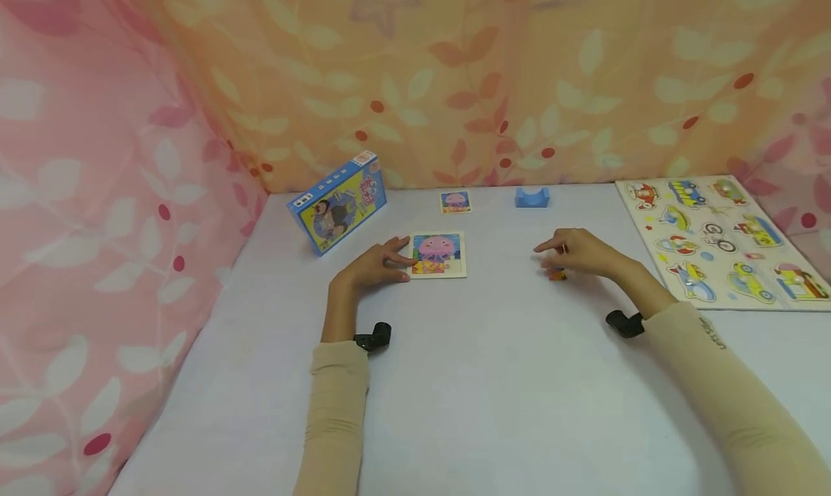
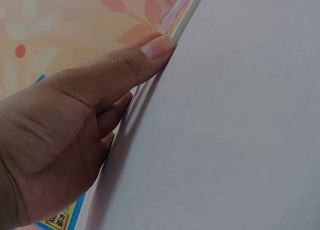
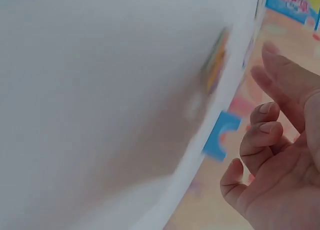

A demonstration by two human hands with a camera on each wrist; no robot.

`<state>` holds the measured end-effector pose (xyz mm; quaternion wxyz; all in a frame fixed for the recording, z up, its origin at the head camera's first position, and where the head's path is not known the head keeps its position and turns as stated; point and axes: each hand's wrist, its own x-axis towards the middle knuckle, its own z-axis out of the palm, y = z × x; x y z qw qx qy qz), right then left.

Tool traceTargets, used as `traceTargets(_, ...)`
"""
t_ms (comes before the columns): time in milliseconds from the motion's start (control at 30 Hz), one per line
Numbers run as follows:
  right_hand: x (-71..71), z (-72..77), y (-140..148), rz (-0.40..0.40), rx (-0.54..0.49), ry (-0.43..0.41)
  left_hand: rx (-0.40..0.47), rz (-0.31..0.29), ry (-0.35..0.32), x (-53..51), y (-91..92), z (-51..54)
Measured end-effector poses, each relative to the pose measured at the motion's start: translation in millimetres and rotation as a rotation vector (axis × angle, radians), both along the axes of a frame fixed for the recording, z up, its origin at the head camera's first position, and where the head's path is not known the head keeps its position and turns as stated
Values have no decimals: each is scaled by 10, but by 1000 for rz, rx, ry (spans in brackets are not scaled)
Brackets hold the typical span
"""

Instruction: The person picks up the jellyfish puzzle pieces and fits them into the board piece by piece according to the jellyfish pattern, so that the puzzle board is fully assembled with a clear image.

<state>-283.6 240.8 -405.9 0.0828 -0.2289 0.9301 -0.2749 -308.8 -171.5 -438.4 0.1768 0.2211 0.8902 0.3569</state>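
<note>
A small square puzzle with a pink jellyfish picture lies in the middle of the table, with a pale patch at its lower right. My left hand touches its left side, one finger reaching over the picture. In the left wrist view, the thumb of that left hand rests at the board's edge. My right hand hovers to the right, holding nothing, its fingers loosely bent. Just below its fingers a small orange puzzle piece lies on the table, also seen blurred in the right wrist view.
A blue and yellow box stands at the back left. Behind the puzzle is a small jellyfish card, with a blue notched block to its right. A large vehicle picture board lies on the right. Patterned cloth walls surround the table.
</note>
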Motion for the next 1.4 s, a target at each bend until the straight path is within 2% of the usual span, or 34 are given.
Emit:
traceTargets(133, 70, 27, 181, -55, 31, 11, 20, 20, -8, -15, -37, 35)
traceTargets(433, 171, -2, 323, -118, 161, 43, 24, 31, -33, 10, -12, 6)
traceTargets(567, 182, -73, 305, -113, 212, 63, 30, 43, -38, 21, -12, -17)
traceTargets(667, 190, -95, 290, -90, 221, 80, 21, 30, -14, 24, -10, -14)
traceTargets(933, 200, -84, 275, -54, 233, 110, -7, 17, 12, 12, -1, 13)
traceTargets(1133, 199, -67, 237, -44, 255, 136, -18, -38, 61, -25, -4, -13)
traceTargets(1267, 153, -41, 126, -30, 234, 172, -25, -40, 62, -36, -14, -27)
traceTargets(1400, 57, 21, -114, -5, 205, 212, -19, -30, 51, -30, -27, -24)
